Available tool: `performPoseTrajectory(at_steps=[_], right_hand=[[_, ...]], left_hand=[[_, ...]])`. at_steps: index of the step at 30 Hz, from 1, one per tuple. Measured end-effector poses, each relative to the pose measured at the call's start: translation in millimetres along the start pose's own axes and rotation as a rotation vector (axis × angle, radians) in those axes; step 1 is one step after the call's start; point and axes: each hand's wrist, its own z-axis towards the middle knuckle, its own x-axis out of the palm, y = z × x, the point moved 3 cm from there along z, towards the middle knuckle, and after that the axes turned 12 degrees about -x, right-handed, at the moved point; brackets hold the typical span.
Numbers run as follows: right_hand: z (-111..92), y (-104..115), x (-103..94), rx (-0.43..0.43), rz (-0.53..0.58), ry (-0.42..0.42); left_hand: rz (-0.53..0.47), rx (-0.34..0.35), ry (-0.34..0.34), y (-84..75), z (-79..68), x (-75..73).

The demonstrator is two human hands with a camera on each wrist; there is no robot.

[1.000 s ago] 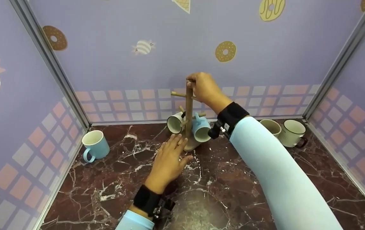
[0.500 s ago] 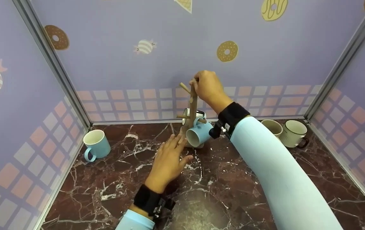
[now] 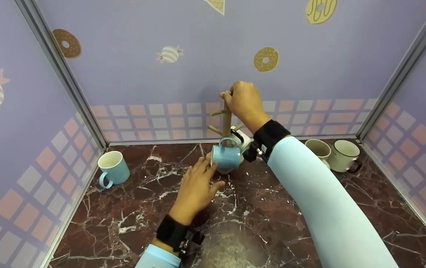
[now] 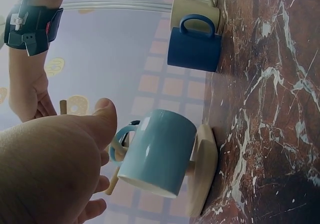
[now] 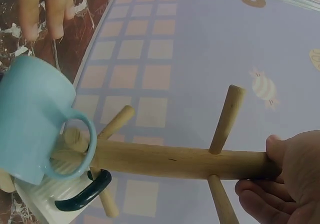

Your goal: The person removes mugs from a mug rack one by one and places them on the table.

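Note:
My right hand [image 3: 244,102] pinches the top of a wooden mug tree [image 3: 227,121], whose bare upper pegs show in the right wrist view. A light blue mug [image 3: 226,157] hangs by its handle from a lower peg, on the side towards me. Behind it to the right hangs a white mug [image 5: 55,196] with a dark handle. My left hand [image 3: 194,190] lies flat with outstretched fingers, its fingertips close to the tree's round base [image 4: 202,169] and the light blue mug. Part of the base is hidden behind that mug.
Another light blue mug [image 3: 114,167] stands upright on the dark marbled table [image 3: 134,208] at the left. At the right stand a beige mug [image 3: 317,149], a pale mug [image 3: 341,156] with a dark handle, and a dark blue mug [image 4: 195,49]. Patterned walls enclose the table.
The mug tree has turned under my right hand. The light blue mug has swung round to the front, and the white mug has passed from the left to behind on the right.

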Motion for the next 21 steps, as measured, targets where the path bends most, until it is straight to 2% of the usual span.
performPoseTrajectory(at_steps=[5,13,18,21], right_hand=[[-1.6,-0.6,-2.2,-0.002,-0.025,-0.012],[-6.0,-3.1,-2.4,0.006,0.002,-0.008],[-14.5,-3.5,-2.6,0.022,0.083,-0.020],[-22.2,-3.0,-5.9,0.005,0.129,-0.064]], left_hand=[[0.003,0.009,0.008,-0.2,1.4,2.1],[0.011,0.010,0.021,2.5,1.4,3.5],[0.012,0.009,0.012,13.4,2.8,-2.4],[-0.020,-0.017,-0.007,23.5,4.1,-10.9]])
